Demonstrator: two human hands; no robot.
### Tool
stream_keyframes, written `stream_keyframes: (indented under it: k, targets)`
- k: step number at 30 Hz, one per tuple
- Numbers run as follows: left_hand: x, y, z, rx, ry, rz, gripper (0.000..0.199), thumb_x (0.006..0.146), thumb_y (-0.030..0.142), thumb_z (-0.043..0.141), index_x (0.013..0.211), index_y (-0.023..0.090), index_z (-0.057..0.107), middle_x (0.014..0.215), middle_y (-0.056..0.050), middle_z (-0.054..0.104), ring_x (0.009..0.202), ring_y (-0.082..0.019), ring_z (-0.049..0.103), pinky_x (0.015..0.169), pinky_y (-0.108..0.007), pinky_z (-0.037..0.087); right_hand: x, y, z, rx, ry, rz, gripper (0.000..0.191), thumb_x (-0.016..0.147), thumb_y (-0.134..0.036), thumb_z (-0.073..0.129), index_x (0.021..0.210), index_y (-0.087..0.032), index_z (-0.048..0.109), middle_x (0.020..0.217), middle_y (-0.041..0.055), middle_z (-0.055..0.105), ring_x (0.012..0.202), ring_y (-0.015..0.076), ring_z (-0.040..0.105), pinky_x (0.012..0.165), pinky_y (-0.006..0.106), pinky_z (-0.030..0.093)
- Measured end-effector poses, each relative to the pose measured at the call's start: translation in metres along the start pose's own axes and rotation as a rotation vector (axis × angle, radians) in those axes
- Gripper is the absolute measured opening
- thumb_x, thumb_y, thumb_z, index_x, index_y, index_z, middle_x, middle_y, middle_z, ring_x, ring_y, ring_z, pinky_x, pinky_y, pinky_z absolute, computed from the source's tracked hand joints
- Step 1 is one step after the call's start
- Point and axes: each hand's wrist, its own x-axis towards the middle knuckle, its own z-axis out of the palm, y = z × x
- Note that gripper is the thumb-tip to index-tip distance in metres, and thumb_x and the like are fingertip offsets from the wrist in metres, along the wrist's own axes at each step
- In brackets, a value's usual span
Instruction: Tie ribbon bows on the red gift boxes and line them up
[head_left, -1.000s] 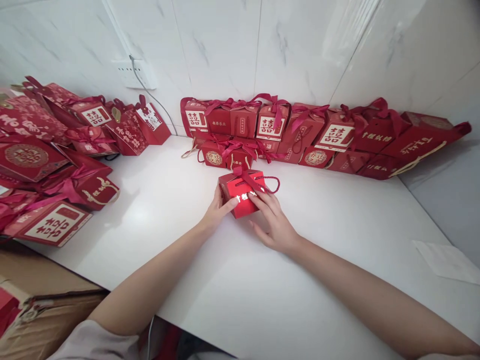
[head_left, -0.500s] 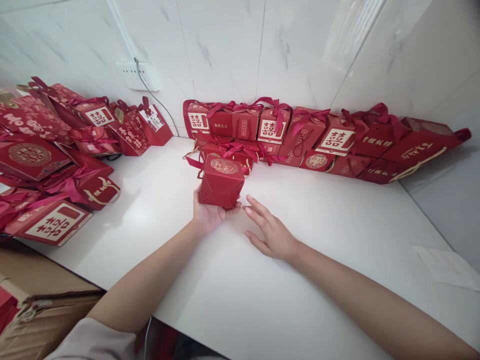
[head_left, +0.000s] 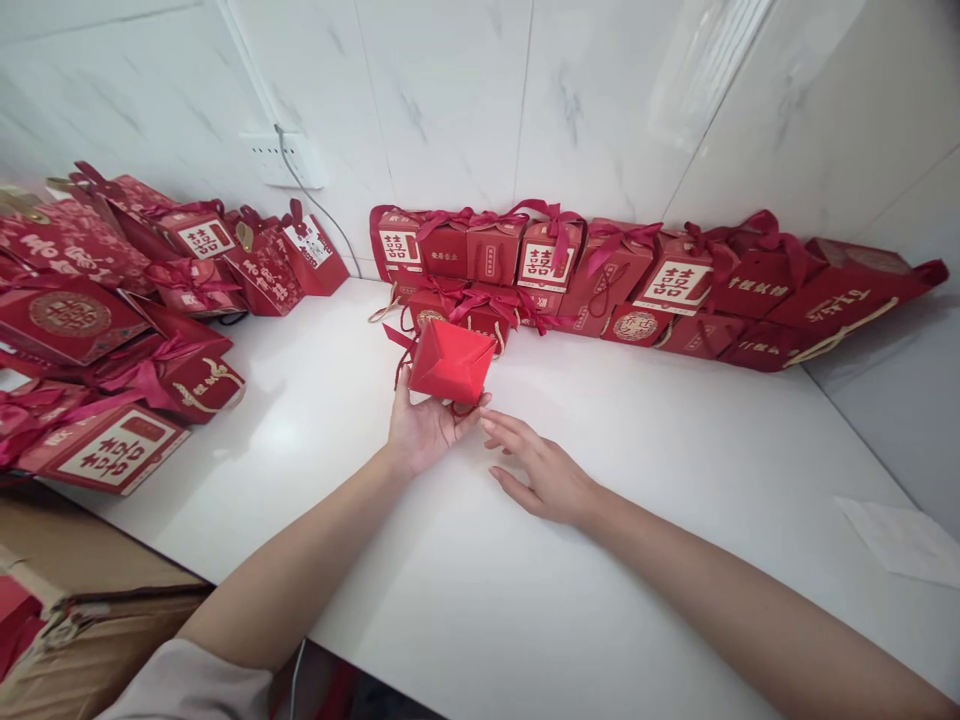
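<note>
Box (head_left: pixel 454 362) rests tilted in left hand (head_left: pixel 427 432); right hand (head_left: pixel 541 472) near.

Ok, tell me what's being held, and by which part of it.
The red box, held from beneath in the left hand, near its cord, with its folded end in view.

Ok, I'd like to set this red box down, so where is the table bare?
Widest patch: table between the right forearm, the back row of boxes and the white sheet. Narrower ones: between both forearms, and between the left forearm and left pile. Crowded: that pile and along the back wall.
</note>
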Motion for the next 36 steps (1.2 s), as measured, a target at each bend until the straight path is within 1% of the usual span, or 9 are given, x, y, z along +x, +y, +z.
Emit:
stream_keyframes:
  k: [6,13,22,24,27,29,31,33,36]
  targets:
    - [0.0,-0.007,-0.002,0.079,-0.036,-0.098,0.085,0.083,0.08,0.029,0.124,0.012,0.059,0.106,-0.016,0.069,0.1,-0.028,0.065,0.089,-0.04,0.053,0.002,0.001,-0.003,-0.046,-0.026,0.027,0.069,0.095,-0.018,0.045,0.155,-0.031,0.014,0.16,0.0053,0.025,0.143,0.0208,0.035,0.106,0.043,0.049]
    - [0.002,-0.009,-0.006,0.082,-0.065,-0.137,0.078,0.082,0.079,0.034,0.124,0.019,0.06,0.109,-0.011,0.07,0.087,-0.024,0.065,0.079,-0.036,0.051,0.002,0.002,-0.003,-0.114,-0.134,0.046,0.069,0.092,-0.016,0.047,0.154,-0.029,0.019,0.161,0.005,0.023,0.138,0.0227,0.043,0.105,0.045,0.049]
    - [0.001,-0.009,-0.004,0.092,-0.051,-0.145,0.077,0.081,0.079,0.037,0.125,0.019,0.059,0.115,-0.01,0.07,0.09,-0.023,0.065,0.077,-0.033,0.051,0.003,0.0,-0.004,-0.106,-0.138,0.026,0.066,0.093,-0.015,0.047,0.153,-0.028,0.023,0.159,0.0068,0.028,0.136,0.023,0.046,0.105,0.044,0.049]
    - [0.001,-0.01,-0.004,0.164,-0.058,-0.102,0.079,0.081,0.078,0.037,0.129,0.019,0.056,0.12,-0.011,0.068,0.1,-0.026,0.064,0.081,-0.036,0.052,0.002,0.001,-0.004,-0.05,-0.078,0.0,0.062,0.093,-0.013,0.046,0.15,-0.028,0.03,0.156,0.0076,0.035,0.134,0.0221,0.049,0.104,0.042,0.05]
    - [0.002,-0.013,-0.007,0.375,-0.028,0.124,0.07,0.084,0.068,0.05,0.136,0.021,0.048,0.131,-0.011,0.062,0.113,-0.03,0.061,0.091,-0.044,0.051,-0.001,0.002,-0.004,0.06,0.145,0.015,0.05,0.092,-0.009,0.047,0.137,-0.028,0.048,0.135,0.0078,0.057,0.116,0.02,0.061,0.091,0.036,0.057]
    - [0.003,-0.013,-0.01,0.557,0.007,0.313,0.069,0.081,0.053,0.065,0.139,0.024,0.043,0.137,-0.011,0.057,0.121,-0.03,0.057,0.098,-0.047,0.049,-0.002,0.006,-0.006,0.104,0.315,0.103,0.036,0.092,-0.009,0.047,0.12,-0.028,0.06,0.112,0.0057,0.066,0.091,0.0173,0.068,0.076,0.032,0.057]
    - [0.004,-0.008,-0.014,0.729,0.01,0.444,0.079,0.076,0.042,0.074,0.144,0.026,0.036,0.142,-0.011,0.052,0.129,-0.031,0.051,0.105,-0.048,0.045,-0.002,0.012,-0.008,0.132,0.454,0.253,0.025,0.093,-0.012,0.047,0.104,-0.025,0.064,0.096,0.0035,0.066,0.074,0.0151,0.066,0.069,0.031,0.054]
    - [0.005,0.0,-0.019,0.867,-0.025,0.511,0.095,0.071,0.039,0.079,0.149,0.028,0.026,0.146,-0.013,0.046,0.134,-0.033,0.046,0.109,-0.048,0.043,-0.001,0.02,-0.01,0.174,0.539,0.414,0.018,0.094,-0.018,0.048,0.097,-0.023,0.065,0.092,0.0032,0.065,0.076,0.0159,0.065,0.071,0.033,0.052]
    - [0.008,0.015,-0.028,1.048,-0.084,0.504,0.112,0.062,0.038,0.085,0.151,0.029,0.019,0.15,-0.015,0.04,0.133,-0.036,0.046,0.103,-0.049,0.048,0.001,0.034,-0.01,0.323,0.544,0.566,0.019,0.094,-0.03,0.052,0.107,-0.024,0.064,0.11,0.0063,0.065,0.097,0.0206,0.063,0.082,0.036,0.051]
